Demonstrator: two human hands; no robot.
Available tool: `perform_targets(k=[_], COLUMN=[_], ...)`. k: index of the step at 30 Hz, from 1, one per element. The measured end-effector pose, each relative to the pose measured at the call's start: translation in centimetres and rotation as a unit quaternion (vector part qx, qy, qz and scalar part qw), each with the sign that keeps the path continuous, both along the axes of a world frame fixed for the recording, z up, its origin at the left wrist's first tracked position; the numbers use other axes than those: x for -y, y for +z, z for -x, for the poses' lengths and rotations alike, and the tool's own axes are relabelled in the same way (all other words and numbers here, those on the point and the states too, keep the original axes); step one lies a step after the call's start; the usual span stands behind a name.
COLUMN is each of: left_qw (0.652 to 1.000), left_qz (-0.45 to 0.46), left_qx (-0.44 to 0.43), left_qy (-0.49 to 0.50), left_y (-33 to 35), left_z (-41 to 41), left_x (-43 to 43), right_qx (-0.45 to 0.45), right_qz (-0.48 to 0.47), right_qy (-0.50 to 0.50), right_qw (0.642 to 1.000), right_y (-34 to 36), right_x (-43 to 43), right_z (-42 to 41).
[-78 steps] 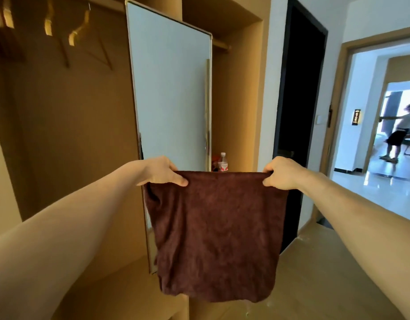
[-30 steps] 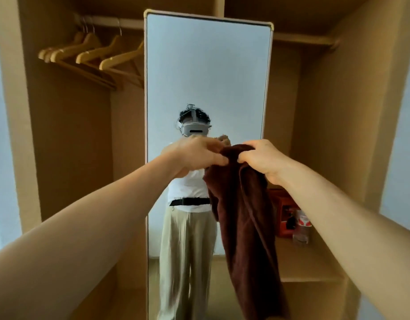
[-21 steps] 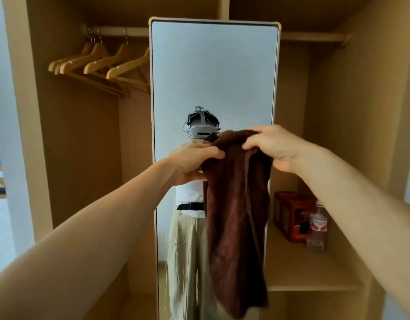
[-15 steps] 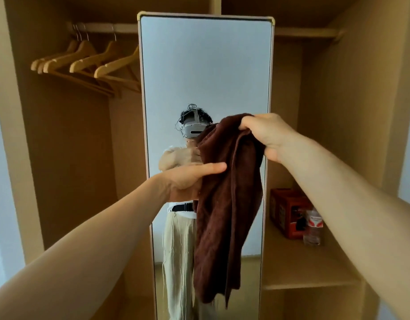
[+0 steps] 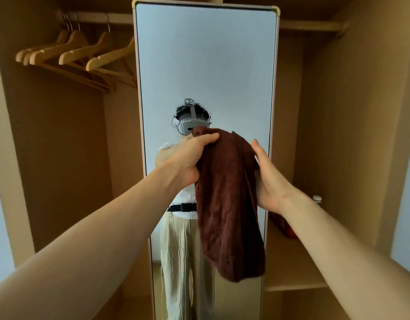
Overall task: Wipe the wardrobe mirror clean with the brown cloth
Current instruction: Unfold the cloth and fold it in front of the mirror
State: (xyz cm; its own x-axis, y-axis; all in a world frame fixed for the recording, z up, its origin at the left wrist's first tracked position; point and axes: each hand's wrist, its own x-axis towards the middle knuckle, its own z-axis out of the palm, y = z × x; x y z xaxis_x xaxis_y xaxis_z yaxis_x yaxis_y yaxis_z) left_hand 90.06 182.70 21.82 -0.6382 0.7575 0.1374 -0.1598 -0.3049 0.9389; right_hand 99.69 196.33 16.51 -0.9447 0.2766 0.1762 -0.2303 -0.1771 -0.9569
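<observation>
Brown cloth (image 5: 229, 204) hangs bunched in front of the wardrobe mirror (image 5: 206, 65), about halfway up it. The left hand (image 5: 190, 158) clenches its top edge. The right hand (image 5: 268, 179) lies against its right side, thumb straight; its fingers are hidden behind the fabric, so I cannot tell their curl. Wooden hangers (image 5: 107, 57) hang to the left.
</observation>
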Motion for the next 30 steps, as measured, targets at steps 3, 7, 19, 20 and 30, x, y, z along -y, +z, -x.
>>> perform_targets(k=[3, 7, 19, 20, 30], left_qw=[0.999, 0.999, 0.999, 0.999, 0.976], left_qz=[-0.004, 0.005, 0.02, 0.024, 0.143], left_qx=[0.014, 0.022, -0.032, -0.038, -0.136], left_qy=[0.035, 0.043, 0.004, 0.004, 0.095], left_y=[0.3, 0.1, 1.1, 1.2, 1.1], left_z=[0.6, 1.3, 1.8, 1.8, 3.2], left_x=[0.2, 0.8, 1.7, 1.7, 2.4], right_qx=[0.01, 0.026, -0.03, -0.047, -0.006], right_qz=[0.008, -0.063, -0.068, -0.051, -0.051], right_qy=[0.071, 0.061, 0.057, 0.038, -0.067], right_qw=[0.997, 0.996, 0.996, 0.997, 0.996], right_y=[-1.0, -0.4, 1.2, 1.4, 2.0], right_x=[1.1, 1.5, 3.6, 3.9, 3.3], right_z=[0.0, 0.5, 1.0, 1.0, 0.5])
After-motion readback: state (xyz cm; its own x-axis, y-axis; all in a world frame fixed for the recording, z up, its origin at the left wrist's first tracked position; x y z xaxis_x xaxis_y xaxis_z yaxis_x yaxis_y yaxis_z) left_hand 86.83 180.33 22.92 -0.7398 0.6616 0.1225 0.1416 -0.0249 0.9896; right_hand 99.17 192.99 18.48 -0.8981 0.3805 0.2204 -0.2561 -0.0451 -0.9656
